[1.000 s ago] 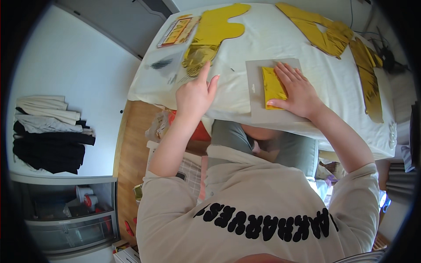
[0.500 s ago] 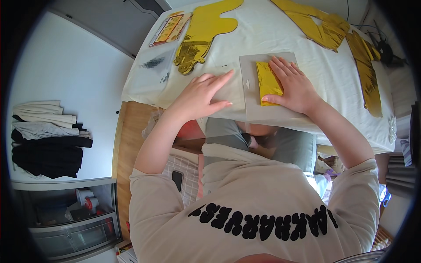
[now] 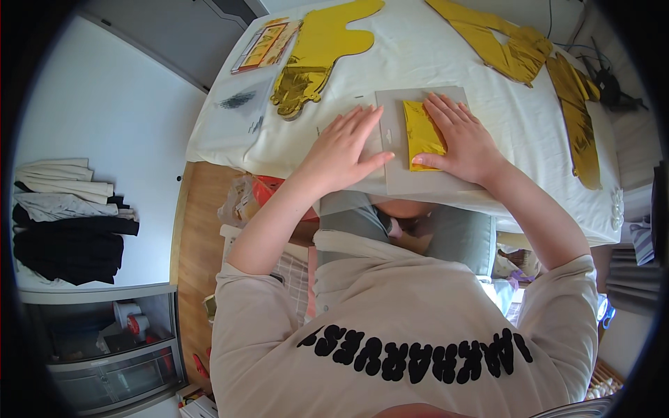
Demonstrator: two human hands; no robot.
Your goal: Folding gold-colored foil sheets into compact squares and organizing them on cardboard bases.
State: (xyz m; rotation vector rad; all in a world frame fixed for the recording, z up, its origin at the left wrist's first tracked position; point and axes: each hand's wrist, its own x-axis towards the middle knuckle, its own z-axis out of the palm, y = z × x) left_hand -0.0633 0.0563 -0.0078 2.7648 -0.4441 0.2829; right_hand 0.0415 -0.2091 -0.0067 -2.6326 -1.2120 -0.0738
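A folded gold foil sheet (image 3: 419,136) lies on a flat grey card (image 3: 418,182) near the table's front edge. My right hand (image 3: 463,143) presses flat on the foil's right side, its fingers pointing away from me and its thumb across the near edge. Just left of the card, my left hand (image 3: 341,150) rests with fingers outstretched and thumb spread, its fingertips and thumb at the card's left edge. A small pale hang-hole shape shows on the card's left side. Clear film seems to lie under my left hand, but its edges are hard to make out.
A white cloth covers the table (image 3: 397,63). At the back left lies a large gold foil shape (image 3: 334,35), beside a printed packet (image 3: 265,47) and a clear bag (image 3: 240,111). More gold foil (image 3: 578,125) stretches along the right, near a black device (image 3: 610,83).
My left hand has moved right, up to the card's left edge, its fingers now closer together. My right hand stays flat on the folded gold foil. The view has shifted slightly.
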